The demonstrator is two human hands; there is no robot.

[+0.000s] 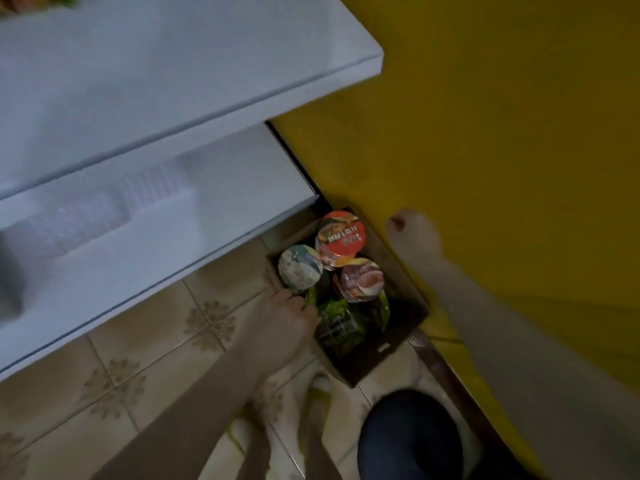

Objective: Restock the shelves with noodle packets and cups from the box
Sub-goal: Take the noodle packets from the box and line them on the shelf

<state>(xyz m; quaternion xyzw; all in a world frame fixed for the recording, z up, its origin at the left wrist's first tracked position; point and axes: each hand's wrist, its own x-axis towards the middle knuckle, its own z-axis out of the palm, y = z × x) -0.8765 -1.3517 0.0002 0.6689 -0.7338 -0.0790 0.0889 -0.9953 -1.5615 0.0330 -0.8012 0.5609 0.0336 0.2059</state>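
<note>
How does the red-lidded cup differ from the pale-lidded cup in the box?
The red-lidded cup has an orange-red lid with white lettering; the pale-lidded cup has a washed-out blue-white lid. The red-lidded cup sits at the far end of the box; the pale-lidded cup sits by its left wall, near the left hand. Both stand upright, lids on.

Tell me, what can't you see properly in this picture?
All head view:
Box bottom: hidden under cups and green packets.
Left hand fingertips: buried among the packets, grip unclear.
Right hand: motion blur, finger pose unclear.
Red cup lid print: too blurred to read.
Top shelf goods: cut off by the upper edge.
</note>
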